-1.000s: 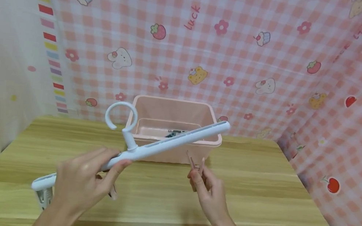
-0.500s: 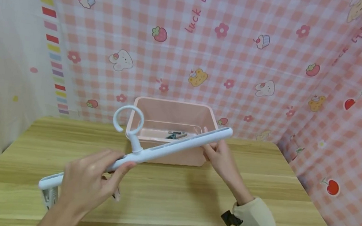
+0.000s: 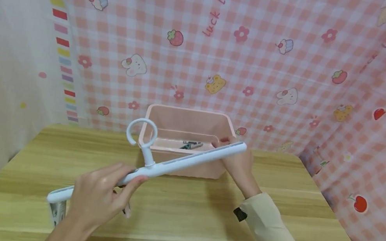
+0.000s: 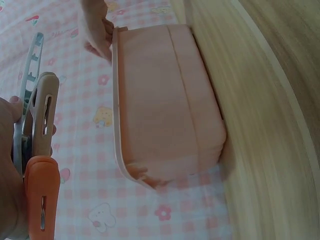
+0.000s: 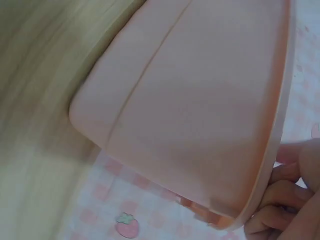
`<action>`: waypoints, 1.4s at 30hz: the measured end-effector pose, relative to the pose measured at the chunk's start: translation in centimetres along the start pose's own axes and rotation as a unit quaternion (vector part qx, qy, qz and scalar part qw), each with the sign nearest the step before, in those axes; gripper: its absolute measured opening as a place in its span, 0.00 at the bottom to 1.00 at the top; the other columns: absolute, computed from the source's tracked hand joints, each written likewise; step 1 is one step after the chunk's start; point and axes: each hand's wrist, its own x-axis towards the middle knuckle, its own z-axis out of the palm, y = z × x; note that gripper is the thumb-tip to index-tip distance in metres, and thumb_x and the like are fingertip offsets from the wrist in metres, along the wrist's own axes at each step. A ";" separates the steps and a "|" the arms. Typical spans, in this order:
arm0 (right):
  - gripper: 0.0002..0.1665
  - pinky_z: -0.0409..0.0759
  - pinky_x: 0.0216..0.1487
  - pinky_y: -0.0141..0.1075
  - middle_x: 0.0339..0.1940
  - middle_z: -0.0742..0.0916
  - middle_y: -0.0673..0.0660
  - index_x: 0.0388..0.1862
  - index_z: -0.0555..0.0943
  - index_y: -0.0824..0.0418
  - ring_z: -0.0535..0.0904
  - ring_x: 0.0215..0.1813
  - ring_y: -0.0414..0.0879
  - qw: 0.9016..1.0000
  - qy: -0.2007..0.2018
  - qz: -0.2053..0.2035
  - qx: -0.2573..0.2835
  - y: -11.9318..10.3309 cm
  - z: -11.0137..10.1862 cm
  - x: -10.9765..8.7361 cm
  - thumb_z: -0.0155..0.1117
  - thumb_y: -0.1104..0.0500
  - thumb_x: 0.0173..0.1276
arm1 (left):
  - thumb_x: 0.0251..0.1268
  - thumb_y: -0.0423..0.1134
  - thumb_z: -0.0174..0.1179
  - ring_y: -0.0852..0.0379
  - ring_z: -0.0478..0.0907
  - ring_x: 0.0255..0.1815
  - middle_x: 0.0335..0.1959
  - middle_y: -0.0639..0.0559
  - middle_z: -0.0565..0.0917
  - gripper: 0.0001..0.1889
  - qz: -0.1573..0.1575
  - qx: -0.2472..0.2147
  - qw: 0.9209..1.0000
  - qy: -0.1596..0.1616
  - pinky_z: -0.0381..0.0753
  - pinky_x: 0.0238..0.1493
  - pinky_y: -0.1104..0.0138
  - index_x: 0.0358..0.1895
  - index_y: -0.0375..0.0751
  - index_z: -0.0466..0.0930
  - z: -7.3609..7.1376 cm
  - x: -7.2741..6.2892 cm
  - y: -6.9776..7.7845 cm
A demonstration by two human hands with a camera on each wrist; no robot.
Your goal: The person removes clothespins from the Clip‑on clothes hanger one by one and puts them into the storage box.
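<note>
In the head view my left hand (image 3: 101,197) grips a pale blue hanger bar (image 3: 188,161) with a ring-shaped hook (image 3: 142,131) on top. The bar slants up to the right across the front of a pink bin (image 3: 190,111). A grey clip (image 3: 57,213) hangs from its left end. The left wrist view shows a beige clip (image 4: 46,107) and an orange clip (image 4: 42,192) beside that hand. My right hand (image 3: 238,162) is at the bin's right rim, partly behind the bar, fingers bent inward. I cannot tell whether it holds the pink clip.
Inside the bin lie a few small clips (image 3: 191,145), one of them dark green. The bin stands at the back of a wooden table (image 3: 175,220). Pink checked cloth (image 3: 185,60) hangs right behind it, with more cloth along both sides.
My right hand, earlier pinching a pink clip in front of the bin, has moved up and forward to the bin's right rim. The left hand and hanger have shifted slightly right and down in view.
</note>
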 end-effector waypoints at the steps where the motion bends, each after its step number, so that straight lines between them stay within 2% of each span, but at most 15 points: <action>1: 0.24 0.80 0.36 0.40 0.41 0.91 0.59 0.50 0.85 0.59 0.87 0.40 0.52 1.000 0.004 0.000 0.015 0.1 -0.1 0.0 0.61 0.41 0.71 | 0.70 0.64 0.56 0.74 0.59 0.13 0.16 0.66 0.75 0.23 -0.001 0.002 1.000 -0.002 0.52 0.14 0.81 0.29 0.50 0.86 0.0 0.0 0.0; 5: 0.24 0.77 0.32 0.34 0.34 0.87 0.58 0.54 0.83 0.64 0.81 0.32 0.46 0.989 0.005 0.014 0.147 0.8 -1.2 -0.3 0.55 0.45 0.78 | 0.70 0.66 0.55 0.73 0.62 0.14 0.17 0.66 0.76 0.24 -0.002 0.015 1.000 -0.012 0.55 0.14 0.81 0.28 0.52 0.86 -0.1 0.0 -0.1; 8: 0.27 0.72 0.27 0.28 0.26 0.82 0.50 0.53 0.81 0.68 0.74 0.27 0.37 0.958 0.005 0.012 0.286 0.9 -3.2 -0.7 0.48 0.47 0.81 | 0.69 0.65 0.57 0.73 0.63 0.15 0.17 0.66 0.77 0.23 0.005 0.027 0.999 -0.021 0.55 0.14 0.81 0.28 0.51 0.86 -0.1 0.0 0.0; 10: 0.27 0.73 0.31 0.27 0.26 0.80 0.48 0.53 0.81 0.69 0.74 0.29 0.36 0.947 0.001 -0.025 0.321 0.5 -4.9 -1.3 0.43 0.48 0.83 | 0.68 0.63 0.59 0.74 0.62 0.15 0.17 0.66 0.76 0.21 0.014 0.037 0.999 -0.025 0.55 0.14 0.81 0.29 0.51 0.86 0.0 0.0 -0.1; 12: 0.24 0.75 0.40 0.29 0.31 0.83 0.47 0.55 0.81 0.66 0.77 0.37 0.37 0.960 -0.010 -0.095 0.264 -0.3 -6.5 -2.3 0.43 0.51 0.84 | 0.67 0.63 0.59 0.74 0.60 0.15 0.17 0.66 0.76 0.21 0.020 0.045 0.998 -0.029 0.53 0.14 0.81 0.29 0.51 0.86 0.0 0.0 -0.1; 14: 0.20 0.75 0.52 0.36 0.42 0.85 0.48 0.59 0.81 0.59 0.78 0.49 0.40 0.971 -0.029 -0.182 0.151 -0.9 -7.7 -3.7 0.48 0.51 0.82 | 0.67 0.63 0.60 0.73 0.60 0.14 0.17 0.66 0.76 0.20 0.024 0.048 0.998 -0.031 0.52 0.14 0.81 0.29 0.52 0.86 0.3 0.1 0.1; 15: 0.19 0.75 0.57 0.40 0.48 0.86 0.48 0.60 0.80 0.55 0.78 0.54 0.41 0.970 -0.039 -0.223 0.091 -1.4 -8.0 -4.4 0.52 0.49 0.80 | 0.68 0.64 0.58 0.73 0.61 0.14 0.18 0.66 0.78 0.21 0.027 0.051 0.998 -0.032 0.53 0.14 0.81 0.29 0.52 0.86 0.5 0.2 0.1; 17: 0.21 0.74 0.61 0.47 0.53 0.85 0.47 0.62 0.79 0.50 0.77 0.58 0.44 0.953 -0.061 -0.295 -0.003 -2.5 -8.0 -5.6 0.59 0.44 0.75 | 0.67 0.64 0.58 0.72 0.64 0.14 0.20 0.65 0.82 0.21 0.030 0.053 0.998 -0.032 0.54 0.13 0.80 0.29 0.52 0.86 0.7 0.3 0.3; 19: 0.27 0.74 0.63 0.49 0.55 0.84 0.46 0.62 0.78 0.48 0.78 0.59 0.45 0.937 -0.080 -0.336 -0.054 -3.4 -7.4 -6.4 0.64 0.38 0.69 | 0.67 0.64 0.59 0.72 0.66 0.14 0.23 0.64 0.85 0.21 0.033 0.058 0.997 -0.035 0.56 0.13 0.80 0.29 0.52 0.86 1.0 0.3 0.5; 21: 0.31 0.74 0.63 0.48 0.54 0.85 0.45 0.60 0.79 0.47 0.80 0.58 0.44 0.928 -0.088 -0.351 -0.086 -4.0 -6.7 -7.0 0.65 0.32 0.64 | 0.68 0.65 0.57 0.72 0.67 0.14 0.25 0.63 0.86 0.22 0.041 0.063 0.996 -0.038 0.58 0.13 0.80 0.29 0.52 0.86 1.2 0.3 0.7; 26: 0.36 0.76 0.64 0.49 0.52 0.87 0.46 0.56 0.81 0.48 0.83 0.57 0.44 0.924 -0.094 -0.352 -0.119 -4.2 -5.7 -7.5 0.61 0.25 0.61 | 0.71 0.67 0.50 0.72 0.61 0.14 0.20 0.66 0.81 0.26 0.055 0.070 0.995 -0.045 0.56 0.13 0.80 0.28 0.53 0.84 1.3 0.3 1.2; 31: 0.31 0.82 0.43 0.38 0.42 0.88 0.44 0.48 0.82 0.48 0.83 0.43 0.39 0.924 -0.089 -0.353 -0.116 -3.6 -5.6 -7.8 0.62 0.26 0.61 | 0.66 0.66 0.57 0.72 0.60 0.13 0.18 0.67 0.79 0.22 0.062 0.072 0.994 -0.051 0.55 0.13 0.80 0.27 0.54 0.82 1.3 0.3 1.4; 35: 0.24 0.69 0.27 0.27 0.29 0.83 0.41 0.40 0.81 0.47 0.71 0.27 0.32 0.928 -0.098 -0.342 -0.109 -3.0 -5.8 -8.0 0.65 0.30 0.61 | 0.68 0.67 0.56 0.72 0.59 0.13 0.18 0.67 0.78 0.23 0.066 0.068 0.994 -0.054 0.54 0.13 0.80 0.26 0.54 0.82 1.5 0.2 1.6; 38: 0.20 0.62 0.23 0.25 0.22 0.76 0.40 0.35 0.78 0.48 0.63 0.22 0.31 0.930 -0.106 -0.336 -0.099 -2.5 -5.9 -8.1 0.67 0.34 0.63 | 0.70 0.67 0.53 0.72 0.57 0.14 0.17 0.67 0.76 0.24 0.068 0.063 0.994 -0.060 0.54 0.13 0.80 0.26 0.54 0.82 1.6 0.1 1.7; 42: 0.20 0.60 0.22 0.24 0.19 0.70 0.39 0.31 0.75 0.48 0.61 0.21 0.30 0.929 -0.105 -0.340 -0.105 -1.8 -6.0 -8.3 0.66 0.35 0.65 | 0.70 0.67 0.53 0.73 0.57 0.14 0.17 0.68 0.74 0.24 0.070 0.059 0.993 -0.069 0.54 0.13 0.80 0.27 0.54 0.81 1.8 0.1 2.0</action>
